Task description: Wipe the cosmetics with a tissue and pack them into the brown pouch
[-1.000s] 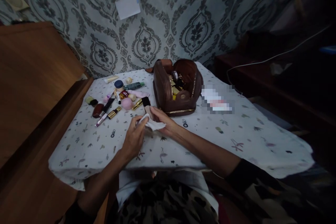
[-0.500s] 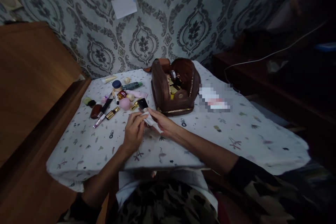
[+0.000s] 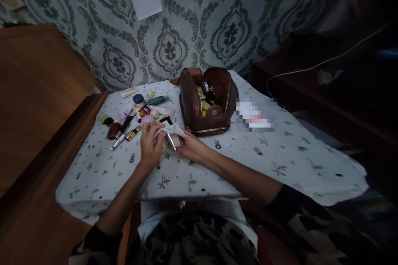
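My right hand (image 3: 192,147) is closed around a small glass cosmetic bottle (image 3: 174,141) with a black cap, its clear base tilted toward me. A white wipe (image 3: 171,128) lies across the bottle's upper part, pinched in the fingers of my left hand (image 3: 151,144). Just beyond my hands are a pink sponge (image 3: 148,119), a pink tube (image 3: 163,110) and a gold-and-black tube (image 3: 133,133). The open brown leather bag (image 3: 205,122) stands behind my right hand, with several items inside it.
More cosmetics lie at the table's left: a dark green bottle (image 3: 156,100), a blue-lidded jar (image 3: 138,99), a brown oval case (image 3: 113,131). A blurred-out item (image 3: 255,116) lies right of the bag. A wooden panel (image 3: 40,91) borders the left side; the patterned wall (image 3: 192,20) stands behind.
The bottle has turned so that its clear base faces me. The wipe now lies over its upper part, and my left hand has shifted slightly left.
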A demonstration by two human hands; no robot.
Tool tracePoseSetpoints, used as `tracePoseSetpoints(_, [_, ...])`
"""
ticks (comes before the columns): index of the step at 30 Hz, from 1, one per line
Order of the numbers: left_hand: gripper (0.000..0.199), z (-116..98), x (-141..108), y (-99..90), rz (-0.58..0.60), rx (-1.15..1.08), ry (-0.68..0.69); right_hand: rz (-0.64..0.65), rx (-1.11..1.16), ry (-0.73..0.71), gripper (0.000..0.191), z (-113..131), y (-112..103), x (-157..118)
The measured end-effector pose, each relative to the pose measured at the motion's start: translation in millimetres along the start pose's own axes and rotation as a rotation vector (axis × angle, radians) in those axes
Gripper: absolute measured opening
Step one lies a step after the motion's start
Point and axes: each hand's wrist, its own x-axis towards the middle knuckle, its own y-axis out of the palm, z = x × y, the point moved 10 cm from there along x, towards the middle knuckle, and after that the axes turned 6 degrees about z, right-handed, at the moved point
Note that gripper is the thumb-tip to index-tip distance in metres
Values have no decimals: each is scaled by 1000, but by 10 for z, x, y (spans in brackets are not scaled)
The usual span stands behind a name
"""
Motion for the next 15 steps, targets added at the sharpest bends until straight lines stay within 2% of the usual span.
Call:
tracePoseSetpoints(5, [18, -281, -228, 302, 206, -24, 144, -12, 13, -41, 24, 86, -23, -51])
tracePoseSetpoints(9, [17, -344, -339, 358, 291, -64, 175, -11, -26, -30, 25, 97, -32, -55])
tracePoseSetpoints(11, [17, -275, -265, 277, 255, -72, 147, 7, -20, -18, 22, 64, -22, -34])
tracePoseSetpoints(15, [12, -8, -19, -24, 33, -63, 7, -54, -11, -6, 13, -12, -100, -2])
